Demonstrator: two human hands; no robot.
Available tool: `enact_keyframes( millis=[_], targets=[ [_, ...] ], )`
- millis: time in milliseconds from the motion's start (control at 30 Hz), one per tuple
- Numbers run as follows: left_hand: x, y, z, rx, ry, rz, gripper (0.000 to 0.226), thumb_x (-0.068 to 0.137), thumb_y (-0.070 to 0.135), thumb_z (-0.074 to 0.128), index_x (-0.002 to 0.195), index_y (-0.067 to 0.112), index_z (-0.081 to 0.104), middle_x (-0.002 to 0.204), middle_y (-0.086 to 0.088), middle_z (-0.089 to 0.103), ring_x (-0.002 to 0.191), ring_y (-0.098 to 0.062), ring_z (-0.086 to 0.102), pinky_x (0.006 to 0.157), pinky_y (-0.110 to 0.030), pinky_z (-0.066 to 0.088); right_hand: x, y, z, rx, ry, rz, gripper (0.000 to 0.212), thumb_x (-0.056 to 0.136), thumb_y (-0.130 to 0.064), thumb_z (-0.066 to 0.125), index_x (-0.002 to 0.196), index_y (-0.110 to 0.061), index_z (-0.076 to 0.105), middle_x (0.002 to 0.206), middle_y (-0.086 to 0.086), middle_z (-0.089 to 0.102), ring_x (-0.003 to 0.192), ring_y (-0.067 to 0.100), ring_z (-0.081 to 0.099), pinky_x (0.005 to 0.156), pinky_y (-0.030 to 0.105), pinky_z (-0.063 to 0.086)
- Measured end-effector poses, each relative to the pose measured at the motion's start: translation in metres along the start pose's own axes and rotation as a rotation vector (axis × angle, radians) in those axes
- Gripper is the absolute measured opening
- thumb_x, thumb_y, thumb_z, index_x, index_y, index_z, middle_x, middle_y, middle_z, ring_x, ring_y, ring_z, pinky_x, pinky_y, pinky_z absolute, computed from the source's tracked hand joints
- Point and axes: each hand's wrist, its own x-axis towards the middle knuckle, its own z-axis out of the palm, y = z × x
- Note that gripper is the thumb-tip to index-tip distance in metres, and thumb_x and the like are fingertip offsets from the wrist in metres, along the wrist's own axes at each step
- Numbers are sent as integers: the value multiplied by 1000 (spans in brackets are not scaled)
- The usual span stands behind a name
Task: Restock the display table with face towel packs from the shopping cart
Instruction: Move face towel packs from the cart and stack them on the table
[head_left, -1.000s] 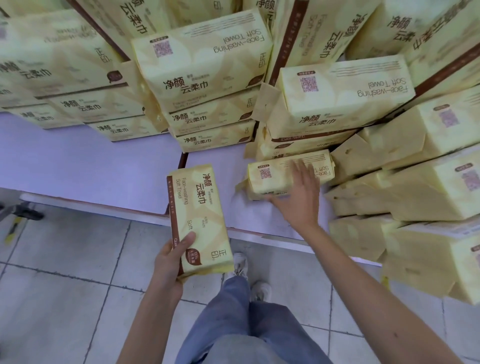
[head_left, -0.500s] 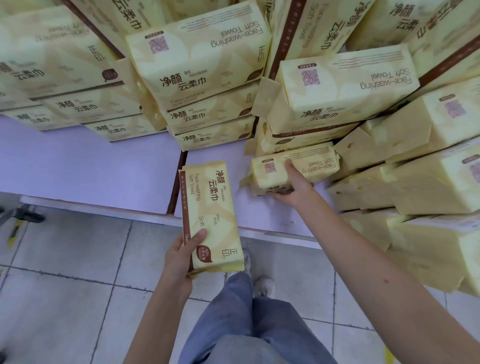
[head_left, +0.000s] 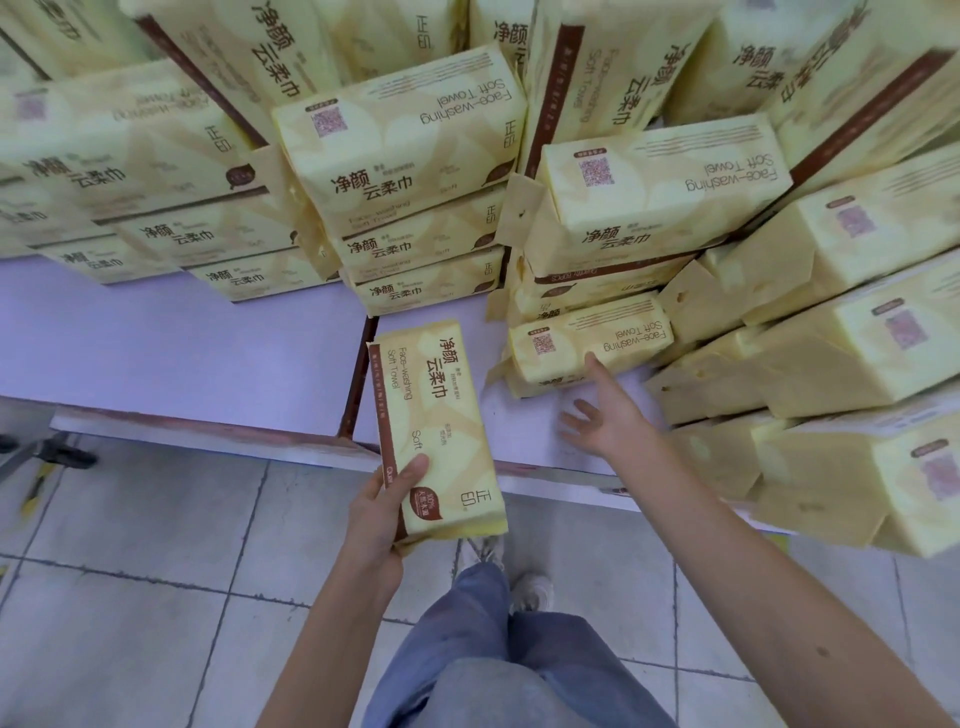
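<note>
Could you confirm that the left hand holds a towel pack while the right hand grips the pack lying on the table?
Not quite: the head view shows the right hand open, fingers spread, gripping nothing; at most one fingertip reaches the near edge of the pack on the table. The left hand does hold a towel pack.

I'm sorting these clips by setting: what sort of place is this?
Probably a shop's sales floor. Many identical face towel packs, in printed retail wrapping, are stacked on a display table above a tiled floor, and the left hand holds one more pack.
</note>
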Motion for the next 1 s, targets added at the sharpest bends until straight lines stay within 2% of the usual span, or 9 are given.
enact_keyframes(
  millis=[100, 200, 333, 433, 500, 633, 733, 900, 1000],
  targets=[
    [-6, -8, 17, -78, 6, 44, 65, 64, 29, 73, 124, 11, 57, 112, -14, 70, 96, -32, 66, 48, -28, 55, -32, 21, -12, -53, -128, 70, 58, 81, -55, 63, 123, -20, 43, 124, 8, 46, 113, 33, 49, 68, 45, 46],
    [-13, -17, 36, -174, -14, 103, 64, 73, 23, 72, 131, 5, 49, 117, -16, 67, 87, -27, 68, 45, -26, 52, -58, 36, -17, -129, -249, 107, 63, 77, -58, 63, 125, -21, 46, 121, 7, 52, 93, 31, 58, 86, 48, 44],
    [-21, -23, 60, -213, -67, 174, 72, 71, 23, 73, 134, 2, 45, 118, -13, 66, 94, -21, 70, 73, -33, 58, -85, 46, -8, -240, -428, -17, 40, 70, -49, 72, 93, -17, 67, 90, 6, 67, 76, 28, 56, 70, 36, 42],
    [-23, -25, 68, -168, -90, 193, 89, 61, 28, 80, 136, 3, 40, 122, -15, 64, 103, -27, 66, 78, -36, 56, -88, 43, -8, -221, -324, -196, 48, 72, -34, 77, 114, -15, 62, 106, 8, 70, 90, 27, 64, 81, 41, 52],
    [-24, -21, 68, -43, -124, 197, 93, 61, 40, 83, 137, 7, 40, 117, -10, 67, 97, -22, 67, 78, -34, 53, -88, 36, -14, -175, -272, -263, 52, 74, -29, 76, 120, -13, 58, 108, 7, 70, 90, 21, 65, 77, 36, 52],
    [-25, 12, 49, 85, -55, 235, 63, 74, 60, 60, 126, 29, 43, 132, -6, 55, 117, -22, 53, 109, -57, 31, -90, 13, -31, -166, -334, -357, 65, 67, -28, 82, 125, -14, 54, 107, 7, 69, 90, 20, 65, 70, 31, 53],
    [-20, 55, 34, 88, -43, 322, 53, 88, 59, 45, 136, 38, 36, 143, -4, 43, 128, -26, 45, 106, -57, 31, -88, -7, -43, -146, -362, -418, 97, 45, -29, 90, 131, -15, 47, 121, 13, 64, 110, 29, 62, 91, 44, 52],
    [-14, 93, 48, 402, -296, 227, 70, 76, 75, 48, 125, 26, 56, 119, -8, 65, 110, -28, 60, 86, -48, 48, -90, -26, -50, -118, -422, -478, 101, 42, -22, 88, 132, -9, 44, 118, 16, 65, 104, 29, 65, 73, 37, 57],
    [-17, 90, 70, 474, -248, 238, 53, 81, 66, 52, 111, 23, 63, 96, -4, 73, 91, -23, 67, 76, -40, 54, -95, -29, -45, -169, -388, -524, 94, 46, -26, 91, 128, -7, 49, 108, 14, 70, 95, 26, 69, 67, 35, 59]
  ],
)
